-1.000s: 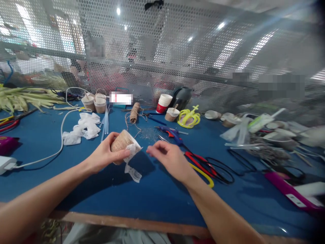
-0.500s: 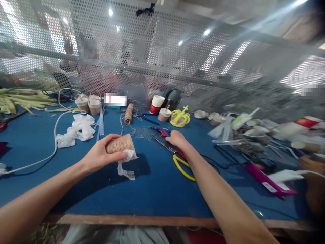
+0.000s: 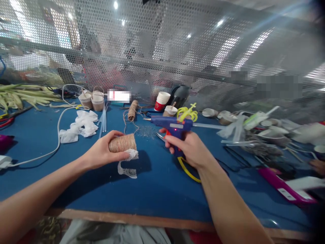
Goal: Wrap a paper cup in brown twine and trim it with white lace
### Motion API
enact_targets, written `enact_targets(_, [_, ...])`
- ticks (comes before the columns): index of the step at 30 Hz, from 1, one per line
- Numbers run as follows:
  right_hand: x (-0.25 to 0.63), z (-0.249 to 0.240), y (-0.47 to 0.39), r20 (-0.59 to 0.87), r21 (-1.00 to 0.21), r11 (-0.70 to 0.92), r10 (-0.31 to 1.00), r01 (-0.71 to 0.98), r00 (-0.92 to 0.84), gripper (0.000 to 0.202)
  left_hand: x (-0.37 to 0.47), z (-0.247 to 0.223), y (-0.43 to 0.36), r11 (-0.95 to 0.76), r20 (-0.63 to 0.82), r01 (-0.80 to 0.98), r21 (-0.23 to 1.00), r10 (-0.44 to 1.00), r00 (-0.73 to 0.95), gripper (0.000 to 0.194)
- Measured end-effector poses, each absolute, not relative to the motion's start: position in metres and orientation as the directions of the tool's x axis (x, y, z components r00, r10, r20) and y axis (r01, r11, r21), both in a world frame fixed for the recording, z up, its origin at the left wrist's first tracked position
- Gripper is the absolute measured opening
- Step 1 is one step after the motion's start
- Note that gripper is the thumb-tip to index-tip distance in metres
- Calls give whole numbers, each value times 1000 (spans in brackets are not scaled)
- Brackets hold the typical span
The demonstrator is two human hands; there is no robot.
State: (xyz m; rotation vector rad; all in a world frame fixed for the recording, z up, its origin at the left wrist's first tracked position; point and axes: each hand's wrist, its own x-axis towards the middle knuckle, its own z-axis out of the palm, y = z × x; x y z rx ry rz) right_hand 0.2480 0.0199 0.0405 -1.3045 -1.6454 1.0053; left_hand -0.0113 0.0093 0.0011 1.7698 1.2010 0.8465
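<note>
By the left hand (image 3: 104, 152) a twine-wrapped cup (image 3: 123, 143) is gripped on its side, fingers curled over the top and thumb laid along the near face. A strip of white lace (image 3: 132, 155) is pinned at the cup's end by the thumb tip, and its loose tail is left hanging below. By the right hand (image 3: 193, 147) a blue glue gun (image 3: 175, 126) is grasped around its handle, with the index finger set at the red trigger (image 3: 168, 133); whether the trigger is pressed cannot be told. The nozzle is pointed leftward, apart from the cup, and a clear glue stick is seen protruding from the rear.

Beneath the right hand, scissors with a yellow handle (image 3: 189, 171) are partly covered. Beyond the hands, a roll of twine (image 3: 132, 110) is seen with loose strands around it. To its left, clear sticks (image 3: 103, 118) are laid beside a heap of white lace (image 3: 86, 123). Behind the gun, a yellow crown-shaped piece (image 3: 191, 113) is partly hidden, near a red-and-white paper cup stack (image 3: 162, 101). Farther out on the blue tabletop (image 3: 152, 196), green husk-like strips (image 3: 22, 96) are piled at far left, and a purple power strip (image 3: 281, 186) is placed at right. The back is bounded by a perforated screen (image 3: 142, 61).
</note>
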Motion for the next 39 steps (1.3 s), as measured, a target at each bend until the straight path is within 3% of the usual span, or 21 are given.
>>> enact_targets(4, [239,37,0,105,-895,218,951,388,-291,20,-14,3,12,-250,131,438,863,950,283,51])
enact_targets(9, [235,42,-11,80,-827,193,970,528,-230,20,-17,4,15,-207,79,405,891,948,310,51])
enact_targets(19, [237,41,-14,121,-717,244,966,653,-229,26,-20,4,16,-182,66,379,907,952,300,52])
enact_targets(26, [236,43,-14,71,-736,194,975,648,-211,18,-18,5,15,-154,51,337,929,954,295,52])
enact_targets(33, [235,44,-15,99,-744,188,980,641,-173,24,-17,7,12,-145,23,340,929,941,337,51])
enact_targets(39, [236,43,-15,32,-757,147,982,636,-187,26,-16,9,12,-116,3,312,943,941,339,49])
